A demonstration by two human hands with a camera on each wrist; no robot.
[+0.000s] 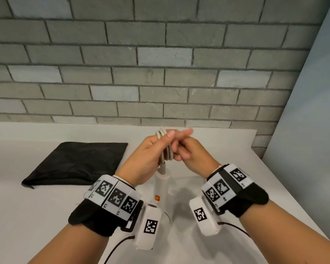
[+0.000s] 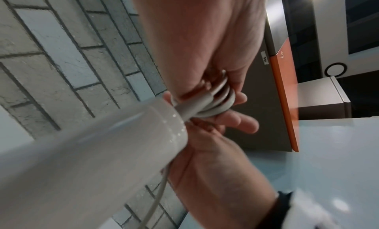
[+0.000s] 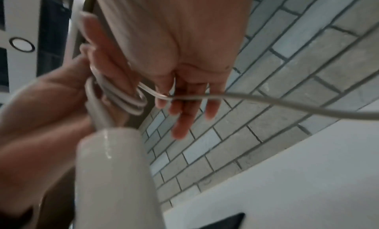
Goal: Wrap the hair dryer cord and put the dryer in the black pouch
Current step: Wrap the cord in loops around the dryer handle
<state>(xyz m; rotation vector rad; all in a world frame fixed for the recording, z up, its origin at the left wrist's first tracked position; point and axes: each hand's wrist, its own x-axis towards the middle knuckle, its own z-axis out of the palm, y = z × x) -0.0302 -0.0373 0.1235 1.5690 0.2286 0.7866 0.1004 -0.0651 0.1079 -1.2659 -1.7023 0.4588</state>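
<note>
My left hand (image 1: pixel 154 147) grips several loops of the white cord (image 1: pixel 165 147) just above the hair dryer's white handle (image 1: pixel 162 181). The dryer hangs handle-up over the counter, and an orange switch (image 1: pixel 157 198) shows on it. My right hand (image 1: pixel 183 149) is right beside the left, index finger stretched out and the other fingers curled. In the right wrist view the loose cord (image 3: pixel 266 101) runs across the right hand (image 3: pixel 184 101) and trails off to the right. The loops (image 2: pixel 217 99) sit in the left hand (image 2: pixel 231 85). The black pouch (image 1: pixel 74 164) lies flat to the left.
A white counter (image 1: pixel 236 187) runs up to a grey brick wall (image 1: pixel 160 73). Its right edge slants away beside a pale blue panel (image 1: pixel 312 130). Thin black cables (image 1: pixel 234 227) trail from my wrist cameras.
</note>
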